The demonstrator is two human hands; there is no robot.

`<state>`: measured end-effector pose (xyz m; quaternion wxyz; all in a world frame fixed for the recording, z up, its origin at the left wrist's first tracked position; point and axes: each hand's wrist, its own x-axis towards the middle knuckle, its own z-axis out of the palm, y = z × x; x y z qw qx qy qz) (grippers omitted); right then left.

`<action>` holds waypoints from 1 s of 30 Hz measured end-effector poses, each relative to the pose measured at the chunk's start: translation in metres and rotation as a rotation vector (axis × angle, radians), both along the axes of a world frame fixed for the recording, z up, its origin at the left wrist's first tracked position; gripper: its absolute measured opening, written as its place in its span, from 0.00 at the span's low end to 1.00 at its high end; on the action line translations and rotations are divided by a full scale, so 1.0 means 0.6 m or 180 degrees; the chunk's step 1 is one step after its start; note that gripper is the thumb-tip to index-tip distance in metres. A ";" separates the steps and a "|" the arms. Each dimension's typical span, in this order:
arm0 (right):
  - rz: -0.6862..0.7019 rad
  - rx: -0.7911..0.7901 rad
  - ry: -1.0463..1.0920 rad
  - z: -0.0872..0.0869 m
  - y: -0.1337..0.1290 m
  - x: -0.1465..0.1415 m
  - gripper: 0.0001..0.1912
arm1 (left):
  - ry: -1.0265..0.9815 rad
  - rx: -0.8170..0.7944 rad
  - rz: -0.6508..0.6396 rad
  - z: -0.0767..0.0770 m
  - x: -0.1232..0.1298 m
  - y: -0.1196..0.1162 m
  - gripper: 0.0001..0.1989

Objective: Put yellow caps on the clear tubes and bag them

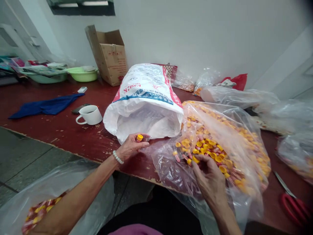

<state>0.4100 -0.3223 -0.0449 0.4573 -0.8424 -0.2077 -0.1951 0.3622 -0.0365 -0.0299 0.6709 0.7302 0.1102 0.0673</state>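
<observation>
My left hand [132, 144], with a beaded bracelet at the wrist, pinches a small yellow-capped piece [140, 137] just in front of the mouth of a white printed sack [146, 88]. The sack lies on its side, its opening facing me. To the right, a clear plastic bag [168, 163] spreads open and bears a heap of yellow cup-shaped caps with pinkish-red stems [207, 147]. At the near edge of that heap, the fingers of my right hand [211, 176] close on a yellow cap [196, 159]. Its lower part is hidden by the fingers.
On the dark red table [61, 130] stand a white mug [90, 115], a blue cloth [49, 106], a cardboard box [111, 60] and a green basin [83, 75]. Red-handled scissors [290, 199] lie at right. Below left, another plastic bag [83, 182] holds red-and-yellow pieces.
</observation>
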 end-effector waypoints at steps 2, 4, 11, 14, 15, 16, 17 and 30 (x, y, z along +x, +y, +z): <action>0.0233 0.0904 0.0559 0.028 0.041 -0.031 0.13 | 0.0132 -0.0176 -0.0326 0.006 -0.025 -0.044 0.21; 0.0580 0.1357 0.0898 0.043 0.074 -0.053 0.13 | 0.0245 -0.0236 -0.0700 0.011 -0.046 -0.080 0.21; 0.0857 0.0700 0.0893 0.039 0.064 -0.076 0.09 | 0.0298 -0.0437 -0.1206 0.020 -0.086 -0.127 0.18; 0.0890 0.0372 0.0389 0.043 0.047 -0.082 0.07 | 0.0277 -0.0666 -0.1322 0.021 -0.088 -0.132 0.14; 0.0952 0.0268 0.0208 0.045 0.044 -0.085 0.06 | 0.0240 -0.0760 -0.1373 0.022 -0.087 -0.134 0.12; 0.1041 0.0163 0.0049 0.047 0.042 -0.088 0.05 | 0.0195 -0.0857 -0.1414 0.022 -0.087 -0.136 0.11; 0.1142 0.0052 -0.0086 0.049 0.041 -0.091 0.06 | 0.0150 -0.0951 -0.1438 0.022 -0.086 -0.139 0.10; 0.1076 -0.0316 -0.0419 0.010 0.063 -0.123 0.33 | 0.0572 -0.2525 -0.1244 -0.018 -0.093 -0.170 0.09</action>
